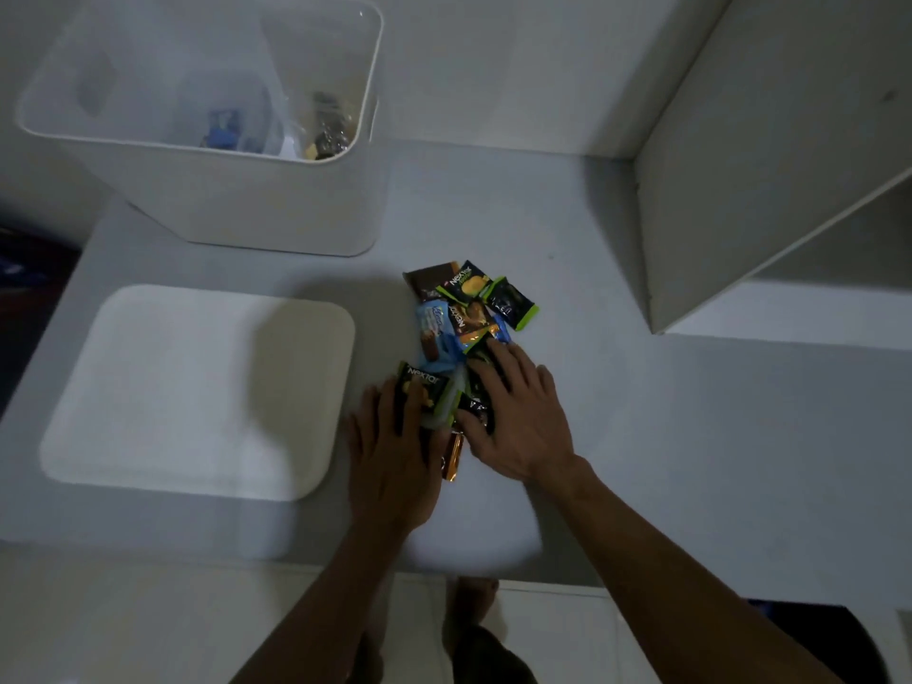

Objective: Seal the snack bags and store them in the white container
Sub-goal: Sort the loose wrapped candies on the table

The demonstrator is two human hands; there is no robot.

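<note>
A pile of small snack packets (466, 313) lies on the grey tabletop, in green-black, blue and brown wrappers. My left hand (395, 451) rests on the near end of the pile, fingers over a green-black packet (424, 387) inside a clear plastic bag (451, 402). My right hand (518, 417) lies flat on dark packets beside it, fingers spread and thumb pressing on the bag. The white container (237, 199) stands at the back left, open, with clear bags of snacks inside.
The container's white lid (197, 387) lies flat to the left of my hands. A white shelf panel (740, 165) rises at the right. The table's front edge runs below my forearms, with the floor and my foot beyond it.
</note>
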